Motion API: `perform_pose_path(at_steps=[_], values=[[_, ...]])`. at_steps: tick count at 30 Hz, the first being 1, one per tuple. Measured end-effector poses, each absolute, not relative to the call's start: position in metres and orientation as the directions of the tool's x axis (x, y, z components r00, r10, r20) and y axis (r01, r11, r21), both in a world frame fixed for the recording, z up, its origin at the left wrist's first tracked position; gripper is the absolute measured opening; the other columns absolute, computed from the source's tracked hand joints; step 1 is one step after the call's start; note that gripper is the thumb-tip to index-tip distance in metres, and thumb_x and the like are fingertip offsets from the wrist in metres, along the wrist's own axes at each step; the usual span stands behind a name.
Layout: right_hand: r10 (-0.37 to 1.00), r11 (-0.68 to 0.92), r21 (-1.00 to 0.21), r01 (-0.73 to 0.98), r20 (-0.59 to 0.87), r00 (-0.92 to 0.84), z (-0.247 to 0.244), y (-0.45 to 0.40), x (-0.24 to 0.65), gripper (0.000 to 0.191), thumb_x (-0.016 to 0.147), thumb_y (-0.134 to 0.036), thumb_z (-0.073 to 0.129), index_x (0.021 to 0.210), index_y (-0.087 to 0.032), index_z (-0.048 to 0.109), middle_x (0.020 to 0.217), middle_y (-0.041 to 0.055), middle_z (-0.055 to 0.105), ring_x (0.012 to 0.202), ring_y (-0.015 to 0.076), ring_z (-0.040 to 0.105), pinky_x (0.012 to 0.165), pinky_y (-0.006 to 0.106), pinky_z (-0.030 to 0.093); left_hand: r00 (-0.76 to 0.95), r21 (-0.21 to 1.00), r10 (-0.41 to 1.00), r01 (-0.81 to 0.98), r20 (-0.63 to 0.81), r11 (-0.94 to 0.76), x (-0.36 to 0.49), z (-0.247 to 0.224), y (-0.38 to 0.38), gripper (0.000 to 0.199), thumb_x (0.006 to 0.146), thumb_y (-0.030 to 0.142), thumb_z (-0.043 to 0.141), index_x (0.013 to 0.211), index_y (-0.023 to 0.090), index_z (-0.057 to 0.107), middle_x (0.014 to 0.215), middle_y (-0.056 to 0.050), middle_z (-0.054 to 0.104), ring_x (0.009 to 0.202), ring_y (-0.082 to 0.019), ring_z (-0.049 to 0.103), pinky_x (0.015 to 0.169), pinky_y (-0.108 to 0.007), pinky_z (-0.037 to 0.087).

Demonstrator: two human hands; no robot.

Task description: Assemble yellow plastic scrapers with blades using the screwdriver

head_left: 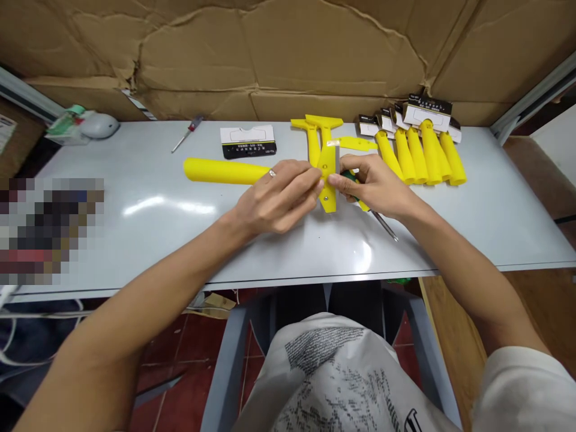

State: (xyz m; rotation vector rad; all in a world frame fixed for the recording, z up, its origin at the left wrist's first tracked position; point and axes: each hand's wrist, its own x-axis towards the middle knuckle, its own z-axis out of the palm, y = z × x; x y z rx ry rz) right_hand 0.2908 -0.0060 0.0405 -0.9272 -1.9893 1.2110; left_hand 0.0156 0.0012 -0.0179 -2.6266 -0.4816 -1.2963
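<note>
A yellow scraper point(225, 170) with a long tubular handle and a wide head lies across in front of me. My left hand point(285, 195) is closed around its neck, beside the head. At the head's right edge runs a metal blade point(337, 157), which my right hand point(375, 183) pinches between thumb and fingers. A screwdriver point(383, 225) with a green and yellow handle appears tucked under the right hand's fingers, its shaft pointing down to the right. Small screws show on the scraper's head.
Yellow scraper parts point(314, 144) lie behind my hands, near a flat yellow piece point(357, 143). Carded yellow scrapers point(429, 156) are lined up at the right. A label card point(248, 141), another screwdriver point(188, 133) and a grey rounded object point(99, 125) sit along the back. Cardboard point(252, 54) walls the table's rear.
</note>
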Motion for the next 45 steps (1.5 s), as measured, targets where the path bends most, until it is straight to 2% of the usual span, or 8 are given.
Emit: perform_pose_path(at_steps=[5,8,11,15,20,27,35,45], values=[[0.834,0.320,-0.918,0.235,0.155,-0.529,0.041,-0.006,0.291,0.071,0.100,-0.083,0.082,0.077,-0.021,0.058,0.081,-0.0002,0.056,0.066,0.0125,0.053,0.062,0.034,0.038,0.505,0.162,0.369,0.406,0.780,-0.899,0.027,0.006,-0.020,0.036,0.110,0.022,0.076,0.144,0.033,0.073,0.145,-0.010,0.077,0.126,-0.029,0.080,0.108,-0.052,0.071],[0.835,0.346,-0.899,0.267,0.165,-0.525,0.041,-0.005,0.291,0.068,0.103,-0.077,0.082,0.074,-0.020,0.056,0.084,0.0015,0.058,0.072,0.0142,0.054,0.066,0.034,0.039,0.351,0.511,0.617,0.351,0.705,-0.784,0.034,0.026,-0.029,0.051,0.105,0.031,0.087,0.152,0.032,0.067,0.127,-0.006,0.083,0.108,-0.023,0.083,0.103,-0.044,0.073],[0.800,0.420,-0.864,0.276,0.210,-0.562,0.038,-0.005,0.290,0.061,0.107,-0.071,0.079,0.077,-0.020,0.062,0.090,0.0045,0.063,0.085,0.0177,0.055,0.072,0.034,0.039,0.325,0.789,0.824,0.269,0.465,-0.552,0.039,0.041,-0.024,0.052,0.100,0.048,0.095,0.141,0.026,0.073,0.106,-0.002,0.086,0.093,-0.021,0.083,0.093,-0.039,0.074],[0.787,0.450,-0.835,0.317,0.202,-0.583,0.036,-0.005,0.289,0.049,0.107,-0.060,0.078,0.082,-0.019,0.068,0.094,0.0061,0.065,0.091,0.0202,0.057,0.079,0.036,0.042,0.365,0.913,0.910,0.269,0.197,-0.306,0.041,0.047,-0.010,0.056,0.083,0.065,0.106,0.106,0.021,0.081,0.099,-0.006,0.086,0.091,-0.024,0.083,0.084,-0.037,0.072],[0.931,0.231,-0.956,0.183,0.162,-0.329,0.059,0.013,0.314,0.012,0.094,-0.028,0.080,0.104,-0.024,0.083,0.110,0.0062,0.075,0.093,0.0207,0.063,0.082,0.037,0.048,0.300,0.965,0.954,0.253,-0.006,-0.073,0.051,0.033,-0.005,0.045,0.077,0.040,0.114,0.096,0.019,0.078,0.092,-0.010,0.084,0.086,-0.026,0.083,0.078,-0.039,0.073],[0.947,0.305,-0.925,-0.224,0.321,-0.034,0.063,0.023,0.346,0.075,0.068,-0.036,0.111,0.129,-0.036,0.067,0.099,-0.0014,0.079,0.104,0.0232,0.074,0.096,0.040,0.058,0.296,0.964,0.932,0.218,-0.211,0.150,0.062,0.015,-0.010,0.046,0.071,0.027,0.116,0.089,0.017,0.076,0.092,-0.014,0.085,0.084,-0.029,0.085,0.073,-0.042,0.074],[0.945,0.021,-1.000,0.016,0.014,-0.328,0.048,-0.019,0.300,0.065,0.089,-0.077,0.097,0.136,-0.038,0.072,0.103,0.0052,0.083,0.128,0.0317,0.077,0.086,0.039,0.064,0.149,0.928,0.956,0.315,-0.253,0.197,0.064,0.017,-0.019,0.036,0.085,0.016,0.107,0.089,0.018,0.071,0.077,-0.005,0.080,0.078,-0.025,0.085,0.078,-0.040,0.077],[0.964,0.067,-0.997,0.033,0.056,-0.262,0.058,-0.027,0.307,0.078,0.093,-0.080,0.093,0.157,-0.041,0.068,0.118,0.0036,0.084,0.138,0.0332,0.080,0.088,0.038,0.072,0.143,0.890,0.972,0.444,-0.187,0.105,0.067,0.033,-0.023,0.033,0.093,0.014,0.098,0.082,0.020,0.068,0.068,0.000,0.076,0.057,-0.016,0.071,0.059,-0.035,0.063]])
